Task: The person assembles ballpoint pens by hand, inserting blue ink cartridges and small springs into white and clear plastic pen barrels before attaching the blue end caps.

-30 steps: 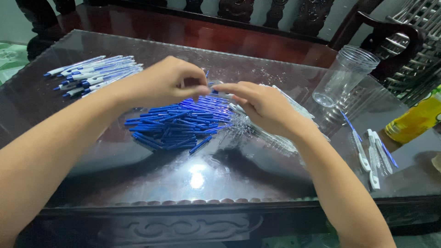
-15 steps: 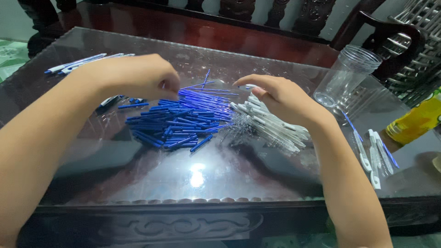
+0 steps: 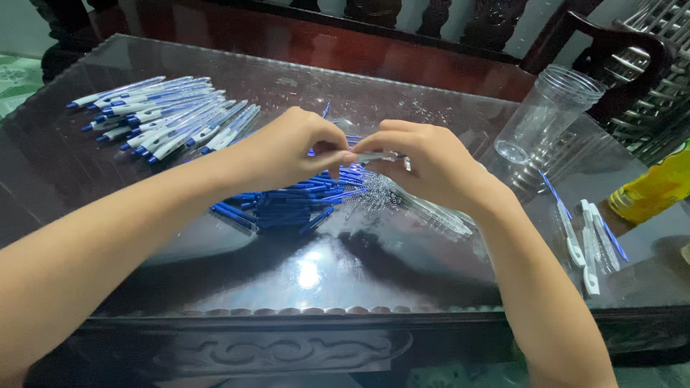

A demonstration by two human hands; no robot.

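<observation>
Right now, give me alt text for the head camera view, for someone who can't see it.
Two bare hands, left hand and right hand, meet over a glass-topped table, pinching a small clear pen part above a pile of blue refills. Assembled white-and-blue pens lie at far left, an empty clear jar at right.
</observation>
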